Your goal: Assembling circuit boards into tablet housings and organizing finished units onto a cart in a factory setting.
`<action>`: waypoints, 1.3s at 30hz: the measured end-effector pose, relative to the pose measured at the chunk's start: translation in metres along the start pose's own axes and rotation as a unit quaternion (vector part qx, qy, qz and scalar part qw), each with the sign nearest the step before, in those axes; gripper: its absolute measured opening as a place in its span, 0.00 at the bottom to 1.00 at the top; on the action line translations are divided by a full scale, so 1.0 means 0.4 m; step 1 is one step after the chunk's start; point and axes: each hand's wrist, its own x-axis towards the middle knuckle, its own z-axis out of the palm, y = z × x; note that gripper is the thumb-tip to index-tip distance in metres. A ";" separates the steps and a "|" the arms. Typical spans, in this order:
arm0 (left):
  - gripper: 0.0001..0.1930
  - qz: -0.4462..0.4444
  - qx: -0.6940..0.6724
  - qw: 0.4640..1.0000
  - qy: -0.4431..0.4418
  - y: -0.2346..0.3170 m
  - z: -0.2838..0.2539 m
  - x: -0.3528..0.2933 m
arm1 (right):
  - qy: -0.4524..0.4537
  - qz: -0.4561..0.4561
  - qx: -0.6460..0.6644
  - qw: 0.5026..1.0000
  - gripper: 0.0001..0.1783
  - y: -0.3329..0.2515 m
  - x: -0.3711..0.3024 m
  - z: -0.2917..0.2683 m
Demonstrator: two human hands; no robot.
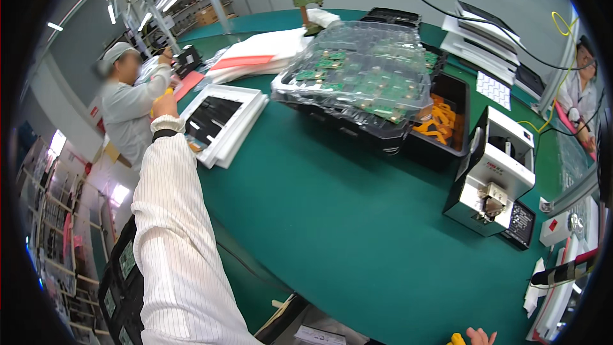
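Observation:
My left arm, in a white striped sleeve with a dark wristband, stretches far forward to the left. My left hand (165, 105) is beside a white foam tray (237, 137) holding black flat panels (214, 118). Yellow covering shows on that hand, but its fingers are mostly hidden, so any grip is unclear. Only the fingertips of my right hand (480, 336) enter at the lower edge, apart and holding nothing visible. A yellow cover (456, 339) sits on one of them. The green tabletop (319, 217) lies beside them.
Clear plastic trays of green circuit boards (357, 73) sit on black trays, beside a black bin of orange flex cables (440, 120). A white and black bench device (491, 176) stands right. A co-worker (128, 102) is at the left; another person (581, 83) is far right.

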 end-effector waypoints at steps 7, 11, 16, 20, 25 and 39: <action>0.12 -0.021 0.324 0.942 -0.087 -0.209 -0.088 -0.137 | 0.003 -0.007 0.032 0.999 0.10 -0.003 -0.006 0.002; 0.14 -0.039 0.292 0.939 -0.179 -0.170 -0.056 -0.264 | 0.009 -0.013 0.055 0.998 0.10 -0.001 -0.015 -0.011; 0.16 -0.122 0.133 0.938 -0.298 -0.105 -0.057 -0.297 | 0.035 -0.002 0.077 0.996 0.09 0.017 -0.020 -0.005; 0.19 -0.210 0.009 0.912 -0.352 -0.105 0.012 -0.346 | 0.056 -0.004 0.063 0.996 0.09 0.016 -0.018 0.004; 0.22 -0.043 -0.060 0.902 -0.426 -0.288 -0.047 -0.234 | 0.064 -0.014 0.114 0.991 0.08 0.031 -0.030 -0.022; 0.28 0.129 0.327 0.896 -0.272 -0.090 -0.097 -0.445 | 0.060 -0.017 0.143 0.988 0.08 0.021 -0.029 -0.016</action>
